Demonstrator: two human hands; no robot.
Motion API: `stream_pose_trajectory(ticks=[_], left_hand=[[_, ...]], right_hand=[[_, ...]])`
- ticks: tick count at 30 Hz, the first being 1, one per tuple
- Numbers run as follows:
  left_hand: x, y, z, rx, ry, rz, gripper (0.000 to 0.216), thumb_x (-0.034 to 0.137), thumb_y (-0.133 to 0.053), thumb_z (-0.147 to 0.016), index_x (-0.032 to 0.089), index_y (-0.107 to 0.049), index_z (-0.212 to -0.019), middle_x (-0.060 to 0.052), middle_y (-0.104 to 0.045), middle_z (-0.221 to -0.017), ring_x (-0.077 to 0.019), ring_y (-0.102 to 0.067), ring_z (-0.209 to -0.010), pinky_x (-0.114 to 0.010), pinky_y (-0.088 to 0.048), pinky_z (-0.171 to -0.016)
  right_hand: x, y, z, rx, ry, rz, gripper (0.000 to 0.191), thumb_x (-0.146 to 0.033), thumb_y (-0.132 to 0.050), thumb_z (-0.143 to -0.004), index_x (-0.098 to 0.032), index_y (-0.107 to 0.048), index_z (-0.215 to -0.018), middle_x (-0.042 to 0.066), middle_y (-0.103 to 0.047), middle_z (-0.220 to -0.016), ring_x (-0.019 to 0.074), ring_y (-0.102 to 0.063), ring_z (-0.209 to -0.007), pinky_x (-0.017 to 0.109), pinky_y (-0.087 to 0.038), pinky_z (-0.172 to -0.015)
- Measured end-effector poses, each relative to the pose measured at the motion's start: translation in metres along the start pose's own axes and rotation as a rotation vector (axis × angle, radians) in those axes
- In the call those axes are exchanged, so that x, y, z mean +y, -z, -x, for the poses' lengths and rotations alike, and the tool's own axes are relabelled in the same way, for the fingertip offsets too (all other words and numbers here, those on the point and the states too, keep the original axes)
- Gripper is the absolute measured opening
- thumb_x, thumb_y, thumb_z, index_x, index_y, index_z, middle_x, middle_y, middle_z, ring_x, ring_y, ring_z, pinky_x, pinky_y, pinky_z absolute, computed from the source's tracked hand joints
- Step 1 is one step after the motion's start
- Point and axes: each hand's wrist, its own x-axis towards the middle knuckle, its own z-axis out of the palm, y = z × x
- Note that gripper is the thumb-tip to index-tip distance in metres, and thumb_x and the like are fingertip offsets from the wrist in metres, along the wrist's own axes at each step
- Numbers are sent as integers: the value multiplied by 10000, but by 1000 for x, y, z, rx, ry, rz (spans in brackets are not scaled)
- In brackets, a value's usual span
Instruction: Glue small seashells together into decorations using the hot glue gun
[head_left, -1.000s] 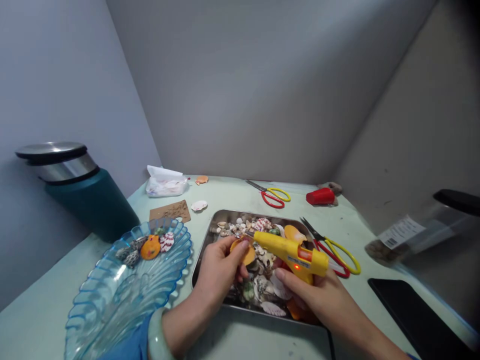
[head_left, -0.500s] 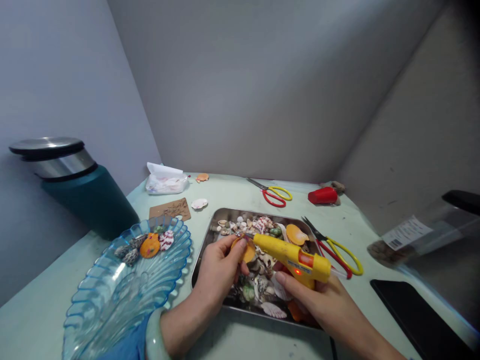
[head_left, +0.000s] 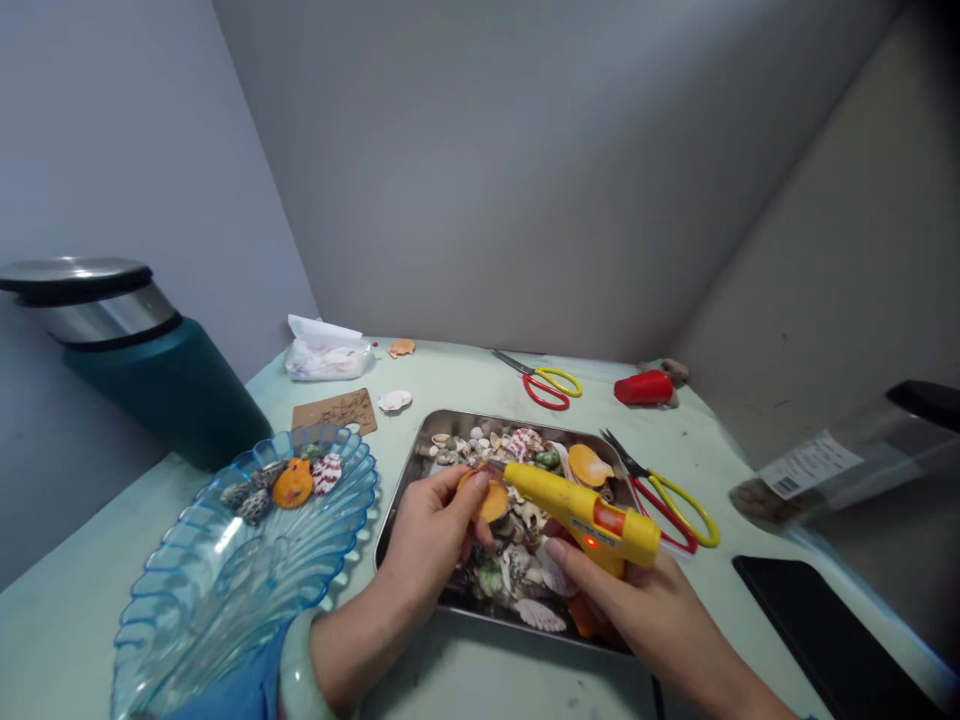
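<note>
Over the metal tray [head_left: 407, 463] full of shells, my left hand [head_left: 435, 525] pinches an orange shell [head_left: 493, 502] between thumb and fingers. My right hand [head_left: 622, 600] is wrapped round the handle of a yellow glue gun [head_left: 577, 505], whose red light glows. The gun's nozzle points left, at the top edge of the orange shell; whether it touches cannot be made out. Another orange shell [head_left: 589, 466] lies at the tray's back right. White, striped and greenish shells fill the tray below my hands.
On the left stand a blue scalloped plate [head_left: 225, 590] holding several shells, and a teal bottle [head_left: 176, 385]. Behind lie cardboard [head_left: 330, 411], a tissue pack [head_left: 328, 357] and scissors [head_left: 546, 385]. More scissors [head_left: 675, 505], a red cup [head_left: 643, 388] and a black phone-like slab [head_left: 817, 620] are on the right.
The view has shifted slightly. The orange shell in my left hand now shows more of its face, and the glue gun's nozzle stays close to its upper edge.
</note>
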Motion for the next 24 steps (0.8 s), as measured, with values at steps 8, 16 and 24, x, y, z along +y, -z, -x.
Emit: stream_pose_trajectory(ticks=[8,16,24], left_hand=[[0,0,2,36,-58,-58,294,431,-517,-838,163,-623,-781,24,-525,-483,-88,-373,-424,-200,-266,-414],[2,0,4,40,-13,-76,304,442,-516,-834,175,-617,-730,19,-529,-481,-96,-386,-420,-202,-272,-417],[-1,1,2,36,-11,-54,298,437,-530,-830,163,-628,-762,20,-537,-469,-87,-378,-420,-195,-261,-421]], right_hand=[[4,-3,2,-1,-28,-38,299,-435,-644,-755,-208,-747,-919,63,-757,-818,240,-700,-751,397,-572,-796],[5,-3,4,6,-10,-38,276,-414,-661,-768,-212,-754,-931,67,-757,-864,261,-699,-824,417,-559,-838],[3,-2,3,0,-14,-15,250,-419,-664,-758,-226,-760,-886,39,-753,-759,228,-697,-735,391,-569,-818]])
